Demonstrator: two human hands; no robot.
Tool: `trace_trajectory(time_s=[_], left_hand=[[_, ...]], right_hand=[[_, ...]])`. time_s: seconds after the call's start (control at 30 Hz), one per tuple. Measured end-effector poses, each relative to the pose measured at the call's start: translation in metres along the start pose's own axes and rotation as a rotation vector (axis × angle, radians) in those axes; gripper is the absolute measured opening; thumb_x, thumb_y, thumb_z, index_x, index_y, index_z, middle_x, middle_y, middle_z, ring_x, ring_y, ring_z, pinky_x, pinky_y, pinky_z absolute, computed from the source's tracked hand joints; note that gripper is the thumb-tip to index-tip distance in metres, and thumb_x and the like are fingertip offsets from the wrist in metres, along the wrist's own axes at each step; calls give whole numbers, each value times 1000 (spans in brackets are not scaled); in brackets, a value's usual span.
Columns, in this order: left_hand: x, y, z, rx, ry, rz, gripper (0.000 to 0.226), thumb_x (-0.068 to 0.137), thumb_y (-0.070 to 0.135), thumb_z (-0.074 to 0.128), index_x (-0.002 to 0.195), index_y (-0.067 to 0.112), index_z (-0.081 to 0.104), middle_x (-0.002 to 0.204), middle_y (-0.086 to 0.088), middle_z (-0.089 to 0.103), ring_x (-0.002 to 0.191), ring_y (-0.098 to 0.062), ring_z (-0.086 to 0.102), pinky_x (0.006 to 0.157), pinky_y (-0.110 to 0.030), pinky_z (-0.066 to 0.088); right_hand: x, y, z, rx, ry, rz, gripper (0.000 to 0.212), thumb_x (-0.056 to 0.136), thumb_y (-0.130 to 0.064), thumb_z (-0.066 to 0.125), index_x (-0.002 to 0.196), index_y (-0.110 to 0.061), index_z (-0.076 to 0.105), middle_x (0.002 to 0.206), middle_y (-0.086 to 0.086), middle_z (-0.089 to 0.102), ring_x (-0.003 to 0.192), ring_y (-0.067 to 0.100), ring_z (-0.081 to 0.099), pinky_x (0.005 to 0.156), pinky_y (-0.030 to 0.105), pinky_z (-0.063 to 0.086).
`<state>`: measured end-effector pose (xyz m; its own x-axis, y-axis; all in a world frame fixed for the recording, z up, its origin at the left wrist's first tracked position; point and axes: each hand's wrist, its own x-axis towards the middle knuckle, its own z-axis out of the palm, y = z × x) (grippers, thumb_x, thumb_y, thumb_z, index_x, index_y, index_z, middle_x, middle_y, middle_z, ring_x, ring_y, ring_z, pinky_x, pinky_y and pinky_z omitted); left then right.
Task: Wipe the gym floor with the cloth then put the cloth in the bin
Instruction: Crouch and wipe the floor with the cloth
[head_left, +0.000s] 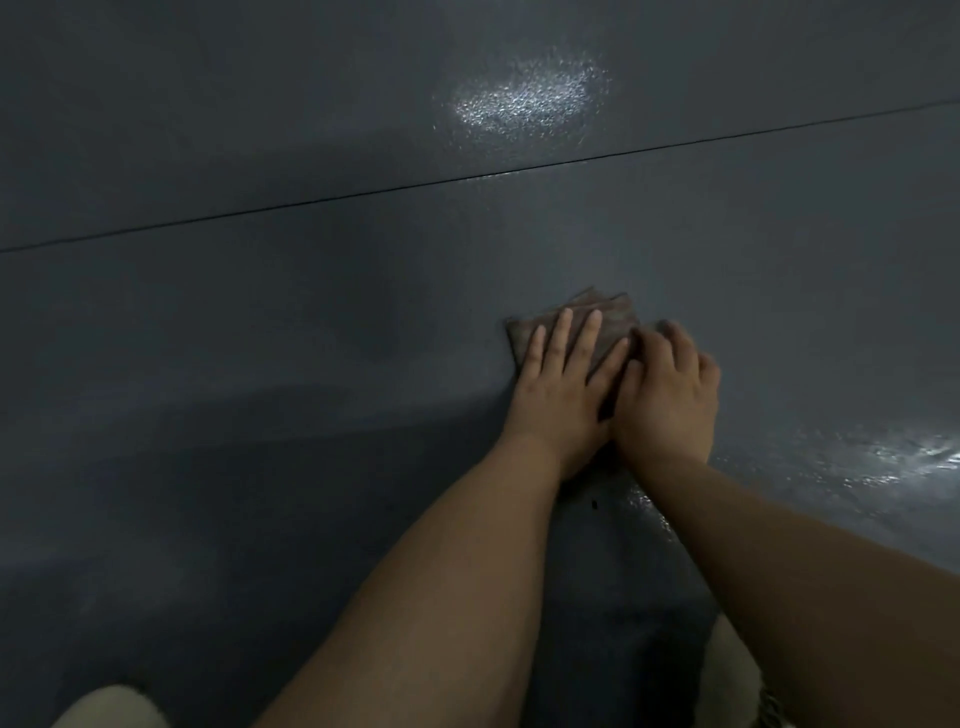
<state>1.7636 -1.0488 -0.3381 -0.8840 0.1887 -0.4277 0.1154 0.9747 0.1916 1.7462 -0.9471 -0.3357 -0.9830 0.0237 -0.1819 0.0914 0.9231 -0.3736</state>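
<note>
Both hands are pressing the folded brown cloth (597, 332) onto the dark gym floor (311, 312) (left hand (558, 387) fingers flat and spread, right hand (670, 389) fingers curling over its edge), so even downward pressure and overlapping strokes are probably serving best.

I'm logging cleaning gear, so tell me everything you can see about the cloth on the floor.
The cloth is brownish and folded, its layered corners fanned at the far edge. It lies flat on the dark grey floor, mostly covered. The left hand presses it with straight fingers; the right hand rests on its right side, fingers curled.

Left hand (558, 382) flat, right hand (667, 387) curled
</note>
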Motion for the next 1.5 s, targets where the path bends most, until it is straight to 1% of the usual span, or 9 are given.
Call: trace_trajectory(time_s=[0.1,0.23,0.37,0.63,0.77,1.07,1.2,1.4,1.5], left_hand=[[16,-39,-14,52,29,-56,73,96,56,30,151,26,-7,157,-10,-18,144,-33,-18,114,-46,-12],[9,-100,-22,-15,96,-413,75,95,58,26,152,23,-6,157,-12,-17,144,-36,-14,113,-53,-8],[-12,-89,-12,-98,79,-614,74,94,61,22,151,26,-10,157,-10,-20,142,-40,-18,110,-61,-9],[35,-11,-21,131,0,54,68,95,62,22,150,35,-6,157,-3,-21,140,-39,-23,108,-60,-15],[63,-29,-32,193,27,137,69,93,64,23,150,38,-4,158,-1,-18,142,-35,-20,111,-57,-12],[11,-166,-32,-72,163,-593,68,94,59,26,151,33,0,159,-3,-12,144,-35,-12,113,-58,-4],[-43,-157,-4,-98,154,-768,67,95,58,24,151,33,-2,158,-5,-15,144,-38,-12,112,-61,-4],[-62,-48,26,-22,112,-248,76,85,56,30,151,24,7,158,-6,11,141,-46,11,105,-69,3],[-54,-56,17,69,-16,-40,77,94,56,30,150,23,-12,159,-2,-15,142,-39,-17,108,-64,-11]], right_hand=[[3,-7,6,-14,60,-67,58,86,-34,24,128,-8,56,142,17,45,120,42,43,104,44,32],[6,-9,10,-26,31,-89,64,85,-39,21,128,-8,56,141,16,46,119,43,43,104,46,33],[-4,-6,8,-12,59,-11,60,87,-36,23,126,-6,57,140,18,47,121,43,44,105,48,34],[-9,5,5,65,197,167,47,87,-23,37,124,0,55,136,21,49,116,45,47,101,52,37],[-4,4,5,2,147,109,59,86,-34,28,132,-3,50,142,19,43,121,44,43,106,50,31],[-1,-53,18,-25,-56,-147,50,96,-31,37,145,-19,37,154,13,26,135,37,29,115,47,14],[-10,-68,24,-21,-131,-166,49,100,-29,38,148,-22,30,157,8,18,140,32,20,117,42,8],[-21,-73,29,46,-67,-104,49,97,-31,30,141,-12,42,152,17,29,132,41,31,113,48,22],[-23,-75,31,30,-73,-118,45,100,-28,35,143,-13,38,154,15,24,135,37,26,114,48,20]])
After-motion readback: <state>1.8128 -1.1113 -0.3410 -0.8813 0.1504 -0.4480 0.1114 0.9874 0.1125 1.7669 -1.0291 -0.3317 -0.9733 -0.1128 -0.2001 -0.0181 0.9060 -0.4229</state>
